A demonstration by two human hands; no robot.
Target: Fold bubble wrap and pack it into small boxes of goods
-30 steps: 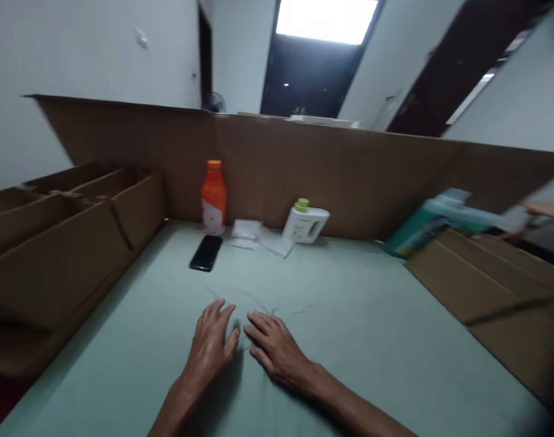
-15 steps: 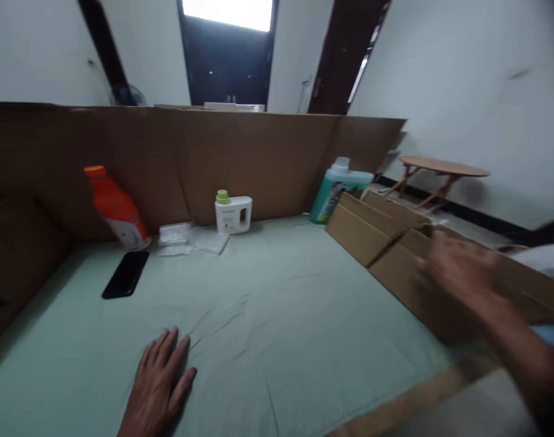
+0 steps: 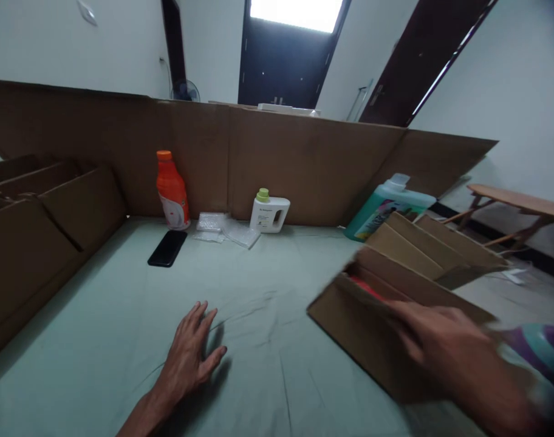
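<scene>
My right hand (image 3: 445,346), blurred by motion, grips the near wall of an open cardboard box (image 3: 365,337) on the right side of the bed-like green surface. Its thumb lies on the outer face, and the other fingers reach over the rim. Something red (image 3: 367,286) shows inside the box, too little of it to name. My left hand (image 3: 188,346) hovers low over the pale green cloth (image 3: 259,291), fingers apart, holding nothing; a shadow falls beside it.
Along a cardboard wall (image 3: 304,158) stand an orange bottle (image 3: 171,188), clear plastic packets (image 3: 211,221), a white detergent jug (image 3: 268,215) and a teal liquid bottle (image 3: 377,209). A black phone (image 3: 167,247) lies flat. Other cardboard boxes (image 3: 83,206) sit at left.
My right hand has taken hold of the box, which has shifted left and turned away from the box behind it. My left hand has lifted slightly. The view has swung left.
</scene>
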